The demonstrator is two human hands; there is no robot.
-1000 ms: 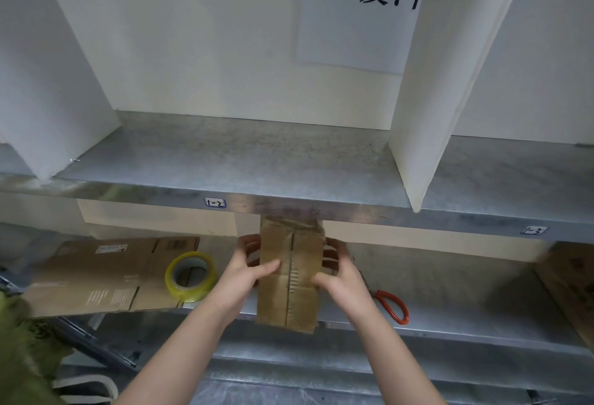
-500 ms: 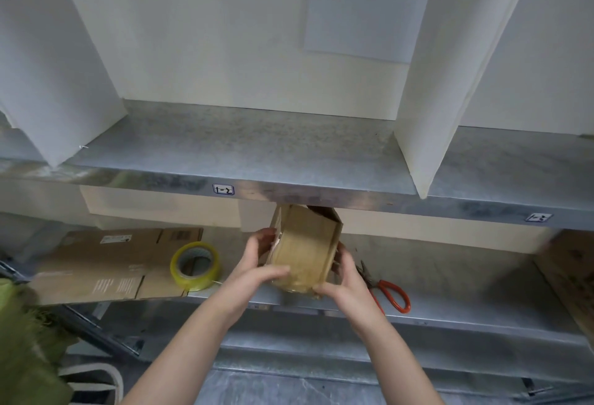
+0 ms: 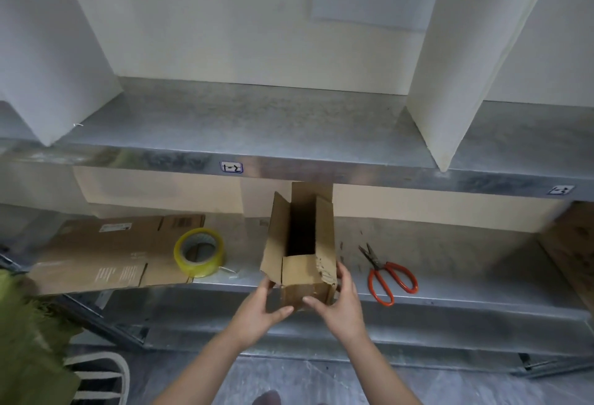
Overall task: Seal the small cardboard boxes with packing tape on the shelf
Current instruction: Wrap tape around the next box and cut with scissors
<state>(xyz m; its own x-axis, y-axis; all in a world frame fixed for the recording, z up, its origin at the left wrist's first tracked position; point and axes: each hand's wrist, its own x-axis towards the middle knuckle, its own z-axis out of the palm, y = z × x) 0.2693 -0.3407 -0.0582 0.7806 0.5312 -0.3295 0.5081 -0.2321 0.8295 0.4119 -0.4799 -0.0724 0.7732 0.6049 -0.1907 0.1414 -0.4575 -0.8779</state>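
Roughly: tape roll (image 3: 199, 256) left by the shelf (image 3: 450, 295) front edge, left hand (image 3: 260, 314) and right hand (image 3: 340, 305) both curl fingers round the near end of the open-flapped small cardboard box (image 3: 300, 243), scissors (image 3: 390, 272) right; the box seems to overhang that edge, so a slack grip could tip it off.

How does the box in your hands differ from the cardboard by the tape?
The box is opened up, flaps raised, inside showing; the cardboard lies flat on the shelf. The left hand and right hand hold the box; only the tape rests on the cardboard. The cardboard bears a white label; the box shows none. Both are brown.
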